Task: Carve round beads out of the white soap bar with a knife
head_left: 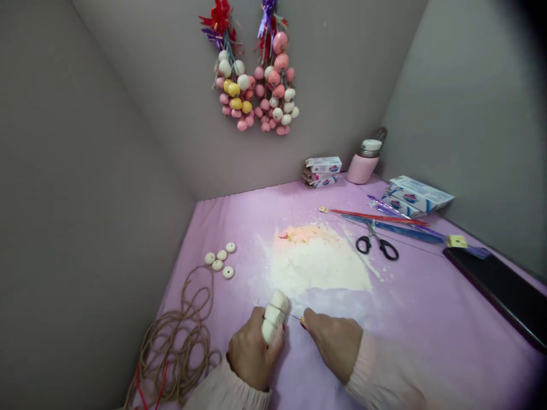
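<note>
the left hand (252,347) wraps around a white bar (273,319), with the fingers closed snug on its lower part and the top end poking out past the hand. the bar is over the near part of the purple table (239,222), tilted a bit, and dark lines run across it, so it looks like a row of short chunks. the right hand (331,339) pinches a thin tool (302,320) between thumb and finger. the tool's skinny tip points at the side of the bar and is very near it, but i cannot tell if they touch. the biggest worry is a slip: if the tip slides off the smooth side, it could poke the left hand, as the fingers are so close. pushing too hard could also snap the bar at one of the lines, since it may be weak there. if the left hand squeezes too much, the bar might get dents, and if it squeezes too little, the bar could roll. a big pile of pale crumbs (318,265) lies just past the hands, and bits of it could make fingers slippery. five round white beads (217,265) sit to the left, well apart from the tool. the messy brown string (151,336) is near the left sleeve (231,381), so a loop could catch on it.
</note>
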A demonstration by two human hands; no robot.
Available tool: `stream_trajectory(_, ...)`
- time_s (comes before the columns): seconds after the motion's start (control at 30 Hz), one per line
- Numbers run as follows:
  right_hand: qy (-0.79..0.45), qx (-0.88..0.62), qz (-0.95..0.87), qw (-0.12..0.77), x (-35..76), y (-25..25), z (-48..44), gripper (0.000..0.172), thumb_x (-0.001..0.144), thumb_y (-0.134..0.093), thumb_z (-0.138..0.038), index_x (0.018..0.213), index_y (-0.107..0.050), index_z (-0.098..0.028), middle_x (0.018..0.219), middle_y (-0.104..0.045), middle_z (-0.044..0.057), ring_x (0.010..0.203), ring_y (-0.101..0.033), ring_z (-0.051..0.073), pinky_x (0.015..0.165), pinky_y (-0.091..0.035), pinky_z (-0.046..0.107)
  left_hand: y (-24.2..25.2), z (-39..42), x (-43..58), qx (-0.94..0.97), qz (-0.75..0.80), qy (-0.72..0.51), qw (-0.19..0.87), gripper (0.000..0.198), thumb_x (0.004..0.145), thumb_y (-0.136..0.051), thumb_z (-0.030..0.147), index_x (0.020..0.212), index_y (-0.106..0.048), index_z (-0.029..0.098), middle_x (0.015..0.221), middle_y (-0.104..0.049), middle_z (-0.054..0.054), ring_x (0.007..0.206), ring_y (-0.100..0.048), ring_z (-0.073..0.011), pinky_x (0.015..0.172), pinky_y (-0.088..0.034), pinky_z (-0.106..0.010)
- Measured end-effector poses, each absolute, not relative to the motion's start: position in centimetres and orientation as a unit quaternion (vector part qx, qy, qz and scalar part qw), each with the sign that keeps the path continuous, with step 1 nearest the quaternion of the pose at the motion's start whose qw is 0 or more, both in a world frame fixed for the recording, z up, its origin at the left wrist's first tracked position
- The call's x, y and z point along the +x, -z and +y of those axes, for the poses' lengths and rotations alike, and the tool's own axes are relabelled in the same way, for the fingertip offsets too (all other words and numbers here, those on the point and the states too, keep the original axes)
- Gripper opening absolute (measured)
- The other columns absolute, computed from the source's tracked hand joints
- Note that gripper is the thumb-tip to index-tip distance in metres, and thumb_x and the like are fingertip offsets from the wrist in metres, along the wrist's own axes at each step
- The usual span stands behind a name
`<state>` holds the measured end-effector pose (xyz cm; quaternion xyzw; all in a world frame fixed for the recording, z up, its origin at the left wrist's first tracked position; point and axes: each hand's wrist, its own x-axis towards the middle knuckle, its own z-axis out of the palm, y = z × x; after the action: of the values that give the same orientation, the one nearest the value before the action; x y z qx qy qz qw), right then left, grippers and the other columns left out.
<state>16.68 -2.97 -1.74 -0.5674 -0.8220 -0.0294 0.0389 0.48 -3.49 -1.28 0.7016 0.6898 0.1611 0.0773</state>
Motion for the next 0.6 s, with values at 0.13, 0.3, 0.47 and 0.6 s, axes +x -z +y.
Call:
stream_trajectory(0.13,0.01,-0.563,-0.826,0.019,16.09,1.46,-2.49,0.021,0.083,-0.027,-0.029,0.07,-0.042,-0.023,0.051,-0.054,-0.004,0.041,-0.051,0.013,0.039,-0.009,0.027,1.48,-3.48,0.47,0.701,0.688,-0.172,0.078,0.015,0.071,-0.039,0.037,0.073,-0.045,0.023,0.051,-0.056,0.003,0.046,-0.053,-0.0137,0.041,-0.026,-0.022)
stream_trajectory(0.3,-0.029,-0.552,-0.834,-0.002,15.99,1.56,-2.16,0.016,0.082,-0.03,-0.027,0.071,-0.042,-0.023,0.048,-0.054,-0.005,0.04,-0.052,0.013,0.038,-0.011,0.026,1.58,-3.33,0.26,0.688,0.693,-0.18,0.121,0.017,0.07,-0.037,0.038,0.072,-0.045,0.023,0.051,-0.055,0.003,0.044,-0.051,-0.0122,0.042,-0.027,-0.022)
stream_trajectory(0.47,-0.017,-0.562,-0.827,-0.005,16.02,2.03,-2.19,0.017,0.081,-0.03,-0.028,0.07,-0.042,-0.023,0.047,-0.053,-0.005,0.041,-0.053,0.013,0.038,-0.012,0.026,1.38,-3.19,0.16,0.687,0.692,-0.175,0.138,0.017,0.071,-0.036,0.038,0.072,-0.045,0.023,0.05,-0.055,0.003,0.044,-0.051,-0.0122,0.041,-0.027,-0.021)
stream_trajectory(0.6,-0.023,-0.563,-0.826,-0.016,15.97,1.6,-2.15,0.016,0.081,-0.032,-0.027,0.071,-0.044,-0.022,0.048,-0.055,-0.004,0.043,-0.054,0.013,0.038,-0.013,0.026,1.35,-3.18,0.15,0.69,0.691,-0.174,0.127,0.016,0.07,-0.038,0.037,0.073,-0.045,0.023,0.051,-0.055,0.004,0.045,-0.052,-0.0127,0.041,-0.027,-0.021)
